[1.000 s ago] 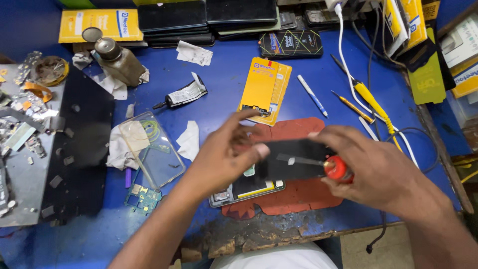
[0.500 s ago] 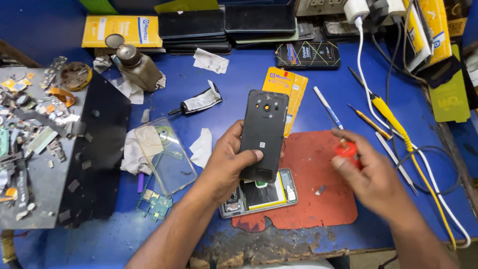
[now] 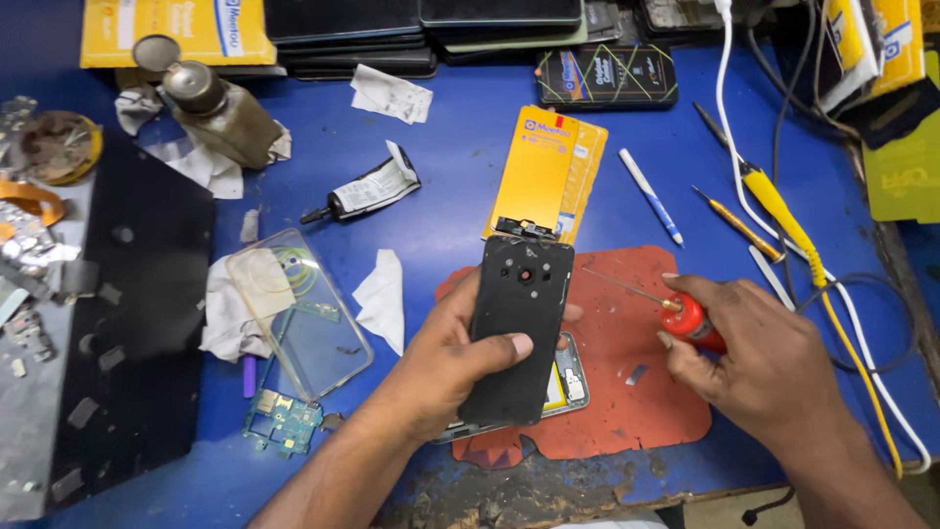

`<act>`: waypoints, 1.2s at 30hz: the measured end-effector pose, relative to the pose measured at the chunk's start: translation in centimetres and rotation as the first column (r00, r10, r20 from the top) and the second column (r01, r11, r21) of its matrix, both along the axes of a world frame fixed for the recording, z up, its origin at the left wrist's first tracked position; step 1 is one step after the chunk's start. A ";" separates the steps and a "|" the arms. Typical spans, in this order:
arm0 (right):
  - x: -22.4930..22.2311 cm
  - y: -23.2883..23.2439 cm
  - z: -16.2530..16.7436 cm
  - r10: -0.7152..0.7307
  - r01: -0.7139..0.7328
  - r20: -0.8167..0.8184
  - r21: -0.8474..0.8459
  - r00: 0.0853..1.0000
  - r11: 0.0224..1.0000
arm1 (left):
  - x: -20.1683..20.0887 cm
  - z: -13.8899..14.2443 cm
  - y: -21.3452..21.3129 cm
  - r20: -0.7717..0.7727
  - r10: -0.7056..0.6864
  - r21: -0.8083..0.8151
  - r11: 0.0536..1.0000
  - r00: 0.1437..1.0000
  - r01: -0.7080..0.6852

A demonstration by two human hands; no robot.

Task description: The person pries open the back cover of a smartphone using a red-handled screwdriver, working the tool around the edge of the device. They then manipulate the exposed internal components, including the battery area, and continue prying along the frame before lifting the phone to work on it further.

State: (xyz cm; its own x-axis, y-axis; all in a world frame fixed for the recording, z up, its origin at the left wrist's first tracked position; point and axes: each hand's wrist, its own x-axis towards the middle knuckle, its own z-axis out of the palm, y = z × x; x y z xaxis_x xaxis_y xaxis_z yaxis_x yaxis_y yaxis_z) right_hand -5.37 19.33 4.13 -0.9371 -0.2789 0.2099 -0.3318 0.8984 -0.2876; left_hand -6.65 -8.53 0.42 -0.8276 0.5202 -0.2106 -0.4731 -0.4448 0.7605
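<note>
The left hand (image 3: 446,358) grips an upright black phone back (image 3: 517,328); just right of it, the right hand (image 3: 754,358) closes on a red-handled screwdriver (image 3: 676,313), tip pointing left toward the phone.

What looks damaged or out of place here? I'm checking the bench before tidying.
The blue table's front edge is worn to bare, flaking patches. The red rubber mat has ragged edges. A small blue-green circuit board lies loose beside the clear plastic phone case.
</note>
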 end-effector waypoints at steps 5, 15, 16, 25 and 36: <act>0.0 0.5 0.1 0.035 -0.032 -0.097 0.038 0.995 0.999 | 0.2 0.2 -0.5 0.124 -0.057 0.205 0.978 0.991 0.031; 0.4 -0.4 0.7 0.065 -0.062 -0.186 0.024 0.980 0.998 | 0.6 0.1 0.2 0.058 -0.149 0.209 0.969 0.987 0.134; 0.3 -0.5 0.8 0.069 -0.065 -0.167 0.031 0.983 0.997 | 0.7 0.0 0.1 0.066 -0.180 0.218 0.963 0.981 0.162; -2.8 0.8 2.9 0.393 -0.343 -0.147 0.281 0.908 0.896 | 0.5 0.4 -0.5 0.082 -0.409 -0.008 0.912 0.909 0.411; -3.3 1.8 2.0 0.512 -0.468 -0.093 0.292 0.854 0.834 | 0.4 1.7 -0.9 0.053 -0.532 -0.095 0.839 0.845 0.535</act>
State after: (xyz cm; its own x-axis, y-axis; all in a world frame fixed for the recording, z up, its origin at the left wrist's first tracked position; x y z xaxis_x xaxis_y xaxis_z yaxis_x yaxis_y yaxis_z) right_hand -8.63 21.15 6.10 -0.6223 -0.7553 0.2054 -0.7690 0.6389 0.0193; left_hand -6.22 -9.43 2.14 -0.4221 0.8544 -0.3030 -0.6332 -0.0387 0.7730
